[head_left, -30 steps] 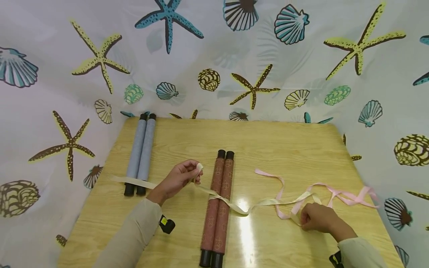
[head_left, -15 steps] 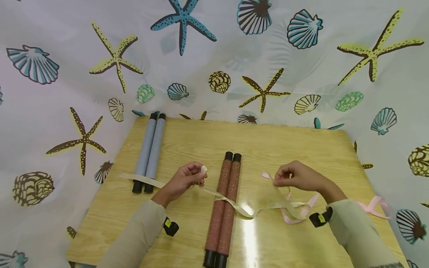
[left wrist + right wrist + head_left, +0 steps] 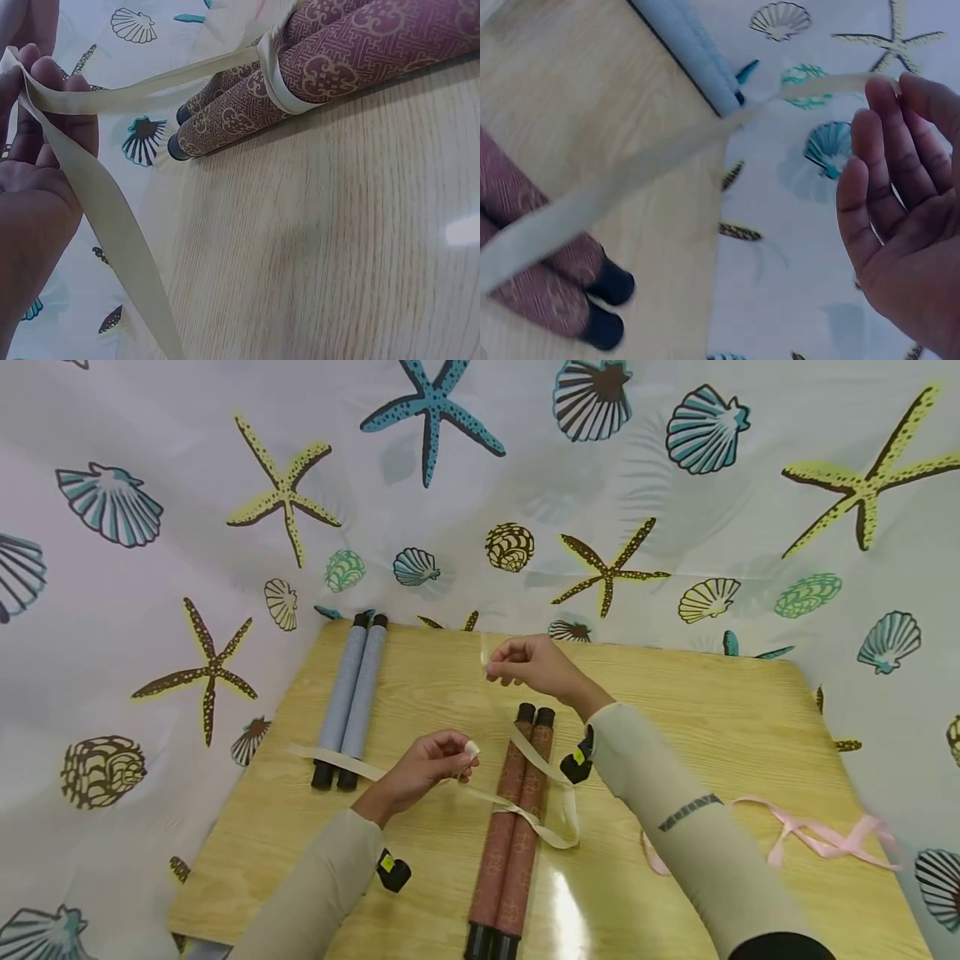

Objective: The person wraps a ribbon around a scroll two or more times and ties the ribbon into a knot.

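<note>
Two red patterned scrolls (image 3: 497, 868) with black end caps lie side by side on the table. A cream ribbon (image 3: 124, 217) passes round them near their middle. My left hand (image 3: 427, 768), left of the scrolls, pinches one part of this ribbon between thumb and fingers; a loose tail runs down from it in the left wrist view. Raised above the scrolls' far ends, my right hand (image 3: 542, 667) pinches the ribbon's other length between thumb and forefinger. In the right wrist view that length of ribbon (image 3: 622, 184) stretches across the scrolls to the right hand (image 3: 911, 176).
Two blue-grey scrolls (image 3: 351, 693) lie at the table's left, the cream tail crossing their near ends. A pink ribbon (image 3: 817, 837) lies loosely at the right, partly behind my right sleeve (image 3: 675, 810). A shell-printed cloth (image 3: 465, 543) surrounds the wooden table (image 3: 675, 685).
My right hand has lifted from the table's right side and swung left and away over the scrolls, drawing the cream ribbon along. My left hand keeps its pinch, almost still.
</note>
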### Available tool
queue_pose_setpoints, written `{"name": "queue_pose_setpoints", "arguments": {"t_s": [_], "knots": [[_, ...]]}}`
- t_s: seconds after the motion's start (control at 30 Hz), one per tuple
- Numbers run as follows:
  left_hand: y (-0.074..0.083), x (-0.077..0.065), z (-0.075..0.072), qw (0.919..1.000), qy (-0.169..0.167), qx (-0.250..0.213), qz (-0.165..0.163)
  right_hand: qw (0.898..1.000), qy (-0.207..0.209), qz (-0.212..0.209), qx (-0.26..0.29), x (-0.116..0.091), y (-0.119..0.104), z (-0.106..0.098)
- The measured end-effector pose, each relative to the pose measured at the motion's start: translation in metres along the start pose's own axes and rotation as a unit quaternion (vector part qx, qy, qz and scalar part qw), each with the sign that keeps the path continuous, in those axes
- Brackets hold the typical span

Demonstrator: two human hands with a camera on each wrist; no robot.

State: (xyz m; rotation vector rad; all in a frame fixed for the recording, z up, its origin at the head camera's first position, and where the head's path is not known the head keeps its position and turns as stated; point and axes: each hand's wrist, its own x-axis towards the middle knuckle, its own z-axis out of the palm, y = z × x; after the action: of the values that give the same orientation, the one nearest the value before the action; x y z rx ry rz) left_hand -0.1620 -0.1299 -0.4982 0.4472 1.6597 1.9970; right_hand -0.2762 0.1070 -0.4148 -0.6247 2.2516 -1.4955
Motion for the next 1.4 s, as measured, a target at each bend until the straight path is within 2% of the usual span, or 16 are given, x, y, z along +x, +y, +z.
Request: {"name": "queue_pose_setpoints", "arguments": {"t_s": [0.1,0.2,0.3,0.37,0.53,0.73,0.83,0.97,1.07,1.13,1.17,1.23,1.27,1.33,1.4], "knots": [[0.002,0.002,0.004,0.9999,-0.009,-0.006,0.0,1.0,-0.001,0.011,0.007,0.014,0.005,0.017],[0.003,0.005,0.006,0.9998,-0.018,-0.009,0.002,0.999,-0.033,0.025,-0.002,0.021,0.011,0.03],[0.003,0.006,0.006,0.9998,-0.02,-0.002,0.003,0.996,-0.074,0.034,-0.033,0.021,0.015,0.033],[0.002,0.006,0.004,0.9999,-0.015,0.003,0.003,0.995,-0.081,0.035,-0.054,0.017,0.014,0.031],[0.001,0.015,0.007,0.9999,0.002,0.011,-0.002,0.994,-0.054,0.014,-0.095,-0.017,0.008,0.01],[0.005,0.029,0.017,0.9995,0.019,0.021,-0.014,0.987,-0.11,-0.029,-0.113,-0.057,0.005,0.005],[0.007,0.037,0.023,0.9992,0.025,0.024,-0.018,0.985,-0.12,-0.051,-0.117,-0.068,0.005,0.009],[0.007,0.045,0.028,0.9985,0.031,0.036,-0.026,0.985,-0.101,-0.065,-0.123,-0.075,0.003,0.01],[0.007,0.05,0.025,0.9965,0.032,0.062,-0.046,0.986,-0.089,-0.056,-0.128,-0.077,0.003,0.01],[0.006,0.056,0.02,0.9931,0.036,0.094,-0.059,0.987,-0.085,-0.051,-0.129,-0.078,0.003,0.008],[0.004,0.059,0.017,0.9894,0.039,0.123,-0.066,0.987,-0.082,-0.047,-0.131,-0.078,0.004,0.008],[-0.001,0.067,0.012,0.9746,0.044,0.207,-0.074,0.987,-0.077,-0.044,-0.132,-0.08,0.005,0.007],[-0.004,0.071,0.011,0.9633,0.046,0.253,-0.076,0.987,-0.075,-0.045,-0.133,-0.08,0.006,0.007],[-0.011,0.078,0.011,0.933,0.048,0.346,-0.085,0.987,-0.075,-0.046,-0.133,-0.081,0.008,0.007],[-0.018,0.083,0.014,0.9051,0.042,0.412,-0.094,0.987,-0.077,-0.045,-0.132,-0.082,0.01,0.008]]}}
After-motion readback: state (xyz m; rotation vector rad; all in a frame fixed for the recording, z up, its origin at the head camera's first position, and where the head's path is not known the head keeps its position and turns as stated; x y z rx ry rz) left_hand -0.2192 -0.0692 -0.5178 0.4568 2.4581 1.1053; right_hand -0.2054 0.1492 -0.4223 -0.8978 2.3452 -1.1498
